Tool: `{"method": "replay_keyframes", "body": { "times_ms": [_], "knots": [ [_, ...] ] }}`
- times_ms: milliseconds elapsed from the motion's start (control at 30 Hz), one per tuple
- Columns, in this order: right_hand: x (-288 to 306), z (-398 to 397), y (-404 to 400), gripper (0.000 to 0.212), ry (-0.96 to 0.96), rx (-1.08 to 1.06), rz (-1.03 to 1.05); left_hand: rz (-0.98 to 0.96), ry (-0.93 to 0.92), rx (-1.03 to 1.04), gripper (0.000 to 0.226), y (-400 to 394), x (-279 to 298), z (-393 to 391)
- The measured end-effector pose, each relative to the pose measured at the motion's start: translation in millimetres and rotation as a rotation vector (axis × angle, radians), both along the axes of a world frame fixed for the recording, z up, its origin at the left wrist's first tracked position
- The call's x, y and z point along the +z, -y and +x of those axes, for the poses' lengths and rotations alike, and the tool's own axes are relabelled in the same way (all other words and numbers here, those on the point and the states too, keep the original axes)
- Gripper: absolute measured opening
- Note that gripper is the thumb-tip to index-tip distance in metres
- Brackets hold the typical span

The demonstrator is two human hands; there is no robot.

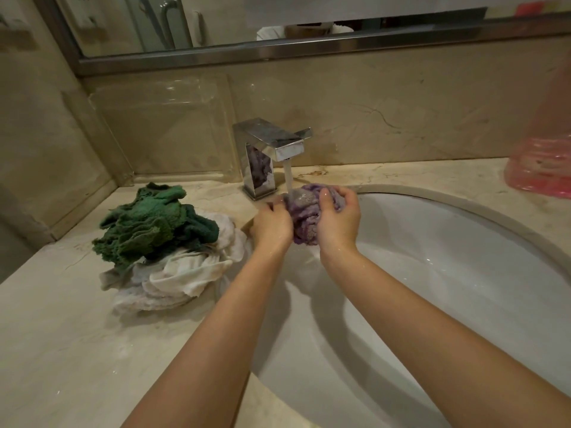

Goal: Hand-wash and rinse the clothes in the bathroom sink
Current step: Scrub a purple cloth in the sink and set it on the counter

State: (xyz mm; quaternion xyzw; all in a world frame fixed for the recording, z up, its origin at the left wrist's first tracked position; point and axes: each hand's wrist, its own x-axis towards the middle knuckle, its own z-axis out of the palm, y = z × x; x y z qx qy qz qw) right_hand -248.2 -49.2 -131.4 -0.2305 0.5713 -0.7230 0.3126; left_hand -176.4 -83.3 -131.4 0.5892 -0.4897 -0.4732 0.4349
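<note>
You are gripping the purple cloth [304,216] with left hand [272,225] and right hand [338,217] under the faucet [272,143]; keep squeezing it beneath the stream.

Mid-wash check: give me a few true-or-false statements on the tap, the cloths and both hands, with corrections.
1. The tap is running. True.
2. Both hands hold the green cloth. False: the left hand and right hand grip the purple cloth under the water.
3. The green cloth lies on top of the white cloth. True.
4. The cloth pile sits inside the sink. False: it lies on the counter, left of the sink.
5. A pink thing stands on the counter at right. True.
</note>
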Motion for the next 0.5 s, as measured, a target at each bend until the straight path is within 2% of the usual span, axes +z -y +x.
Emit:
{"method": "replay_keyframes", "body": {
  "times_ms": [100, 200, 267, 333, 433, 500],
  "knots": [
    [2, -3, -3, 0.006, 0.000, 0.056, -0.059, 0.167, -0.200, -0.048, 0.056, -6, 5, -9],
    [1, -5, -4, 0.007, -0.048, 0.163, -0.022, 0.194, -0.363, 0.022, 0.042, -6, 4, -13],
    [-3, -6, -2, 0.005, -0.198, 0.179, 0.037, 0.192, -0.401, 0.074, 0.030, -3, 2, -10],
    [-6, -3, -2, 0.013, -0.329, 0.172, 0.104, 0.247, -0.433, 0.038, 0.036, -1, 1, -8],
    [-10, 2, -1, 0.019, -0.322, 0.174, 0.129, 0.289, -0.405, -0.015, 0.044, -4, -1, -8],
    [-11, 5, -2, 0.019, -0.313, 0.165, 0.092, 0.209, -0.361, -0.021, 0.042, -5, -3, -9]
  ]
}}
